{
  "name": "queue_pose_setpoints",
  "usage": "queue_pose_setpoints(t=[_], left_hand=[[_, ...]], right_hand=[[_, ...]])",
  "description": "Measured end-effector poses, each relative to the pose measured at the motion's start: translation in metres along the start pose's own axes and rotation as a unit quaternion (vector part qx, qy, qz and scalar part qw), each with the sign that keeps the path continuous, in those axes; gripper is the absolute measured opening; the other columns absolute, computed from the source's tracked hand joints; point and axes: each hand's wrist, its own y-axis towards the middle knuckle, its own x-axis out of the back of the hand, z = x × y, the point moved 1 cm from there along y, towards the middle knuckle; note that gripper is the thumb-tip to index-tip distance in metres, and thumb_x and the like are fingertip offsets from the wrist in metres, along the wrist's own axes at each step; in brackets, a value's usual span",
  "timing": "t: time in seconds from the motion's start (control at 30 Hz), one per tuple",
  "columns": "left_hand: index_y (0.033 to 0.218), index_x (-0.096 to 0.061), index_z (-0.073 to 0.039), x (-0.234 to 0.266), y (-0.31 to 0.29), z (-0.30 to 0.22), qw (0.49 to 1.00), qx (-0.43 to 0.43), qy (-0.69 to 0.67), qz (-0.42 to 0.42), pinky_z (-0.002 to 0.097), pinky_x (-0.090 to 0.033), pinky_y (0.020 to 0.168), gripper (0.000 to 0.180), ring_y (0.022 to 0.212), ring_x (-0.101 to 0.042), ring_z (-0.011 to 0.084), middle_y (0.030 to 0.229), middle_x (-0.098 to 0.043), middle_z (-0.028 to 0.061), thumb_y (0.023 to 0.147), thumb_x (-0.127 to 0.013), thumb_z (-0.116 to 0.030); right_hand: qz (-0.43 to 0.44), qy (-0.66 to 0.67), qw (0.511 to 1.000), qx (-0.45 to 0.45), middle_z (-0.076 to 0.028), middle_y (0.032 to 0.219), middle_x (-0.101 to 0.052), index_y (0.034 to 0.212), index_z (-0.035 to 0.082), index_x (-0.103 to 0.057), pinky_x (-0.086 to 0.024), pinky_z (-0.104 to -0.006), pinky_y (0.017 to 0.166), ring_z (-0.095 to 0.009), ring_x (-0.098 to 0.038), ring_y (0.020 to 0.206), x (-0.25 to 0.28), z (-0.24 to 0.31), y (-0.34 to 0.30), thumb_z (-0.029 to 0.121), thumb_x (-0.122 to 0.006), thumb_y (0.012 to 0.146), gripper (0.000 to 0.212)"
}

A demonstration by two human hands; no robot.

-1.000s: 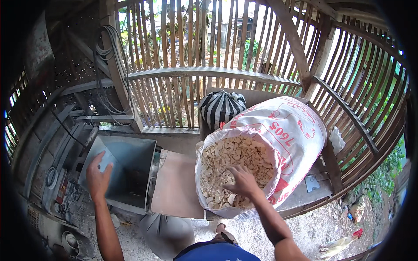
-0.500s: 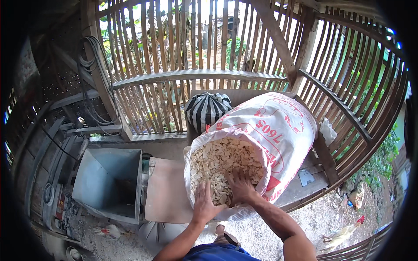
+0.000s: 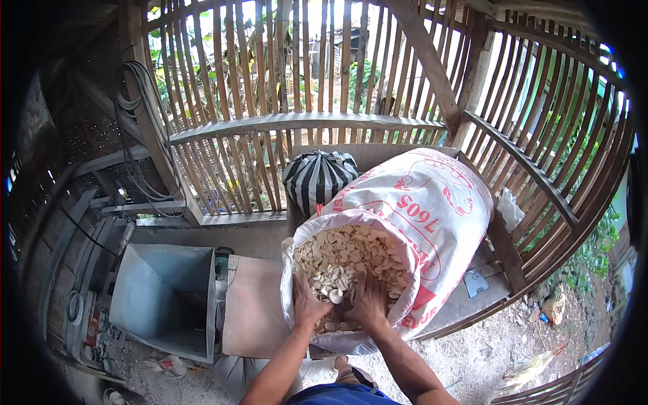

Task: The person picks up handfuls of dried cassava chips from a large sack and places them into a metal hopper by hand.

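A large white woven sack (image 3: 439,202) with red print lies tilted, its rolled-back mouth toward me. Pale dried chips (image 3: 351,243), broken into small flat pieces, fill the opening. My left hand (image 3: 309,305) is pushed into them near the left rim, and my right hand (image 3: 366,304) faces it a little further right. Between the two hands a small heap of chips is gathered, with one rounder pale piece near my thumbs. Both hands are cupped against this heap; some fingertips are buried among the chips.
Left of the sack stands a square metal hopper (image 3: 162,297), with a flat brown board (image 3: 253,304) between them. A black-and-white striped bag (image 3: 318,179) sits behind. Slatted wooden walls enclose the space; a coiled hose (image 3: 135,88) hangs left. A chicken (image 3: 533,370) is at lower right.
My right hand has turned and drawn in toward the left one. Both hands have sunk into the chips, and a heap now lies between them. The chicken at right has shifted.
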Motion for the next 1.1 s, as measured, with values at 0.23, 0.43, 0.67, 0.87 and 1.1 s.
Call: queue_pose_setpoints(t=[0.23,0.43,0.67,0.87,1.1], left_hand=[[0.158,-0.016,-0.003,-0.003,0.043,-0.002,0.975,0.049,-0.216,0.012,0.0447,-0.023,0.121,0.115,0.148,-0.024,0.0426,0.157,-0.026,0.0314,0.072,-0.081,-0.043],[0.145,-0.048,-0.001,-0.009,0.068,-0.006,0.942,-0.007,-0.323,-0.087,0.0405,-0.025,0.119,0.068,0.143,-0.036,0.0331,0.151,-0.046,0.0198,0.097,-0.050,-0.050],[0.118,-0.065,0.006,-0.038,0.065,-0.003,0.883,0.088,-0.437,-0.146,0.0378,-0.044,0.097,0.056,0.106,-0.060,0.0264,0.113,-0.067,0.0154,0.100,-0.053,-0.045],[0.109,-0.069,0.004,-0.037,0.053,-0.025,0.859,0.100,-0.470,-0.177,0.0351,-0.048,0.086,0.042,0.094,-0.062,0.0188,0.103,-0.069,0.0106,0.096,-0.066,-0.036],[0.112,-0.070,0.003,-0.009,0.039,-0.067,0.870,-0.023,-0.453,-0.192,0.0347,-0.049,0.091,0.032,0.099,-0.064,0.0208,0.111,-0.069,0.0108,0.086,-0.071,-0.016]], right_hand=[[-0.006,0.108,0.994,-0.033,-0.031,0.131,-0.049,0.151,-0.001,-0.026,-0.031,-0.0527,0.114,-0.045,-0.049,0.124,-0.009,0.011,0.047,0.042,-0.084,0.057,0.119],[-0.041,0.350,0.935,-0.031,-0.032,0.142,-0.043,0.153,0.001,-0.023,-0.031,-0.0497,0.115,-0.047,-0.041,0.134,-0.041,0.018,0.073,0.027,-0.084,0.054,0.119],[0.049,0.699,0.710,-0.074,-0.019,0.153,-0.038,0.155,0.003,-0.024,-0.032,-0.0405,0.115,-0.031,-0.036,0.141,-0.062,0.014,0.073,0.032,-0.080,0.078,0.099],[-0.044,0.694,0.682,-0.226,-0.009,0.126,-0.060,0.132,-0.001,-0.056,-0.043,-0.0342,0.101,-0.019,-0.056,0.115,-0.046,0.034,0.072,0.041,-0.064,0.097,0.055],[-0.119,0.758,0.602,-0.220,-0.001,0.093,-0.066,0.101,0.001,-0.068,-0.047,-0.0286,0.076,-0.011,-0.058,0.084,-0.024,0.045,0.061,0.031,-0.065,0.096,0.030]])
